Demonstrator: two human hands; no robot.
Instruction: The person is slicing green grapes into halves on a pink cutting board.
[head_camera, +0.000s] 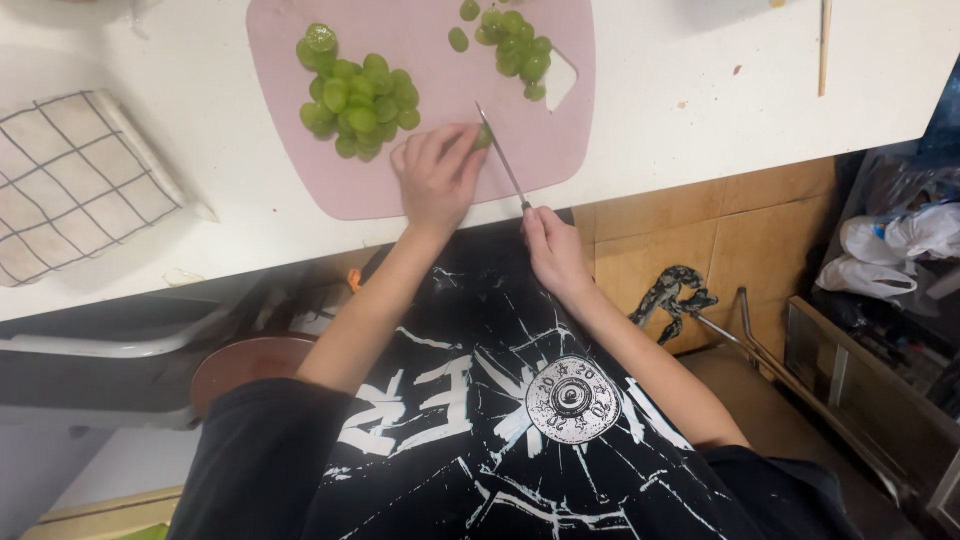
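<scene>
Working at a white counter (690, 110), we pass first a checked cloth (70, 180) at the far left, then a pink cutting board (420, 170) bearing a heap of halved green grapes (358, 100). Our left hand (435, 175) pins one grape (483, 138) under curled fingertips at the board's near edge. Just right, our right hand (552, 245) is clenched around a knife (503, 158), its blade touching that grape. More grapes (515, 45) lie farther right.
</scene>
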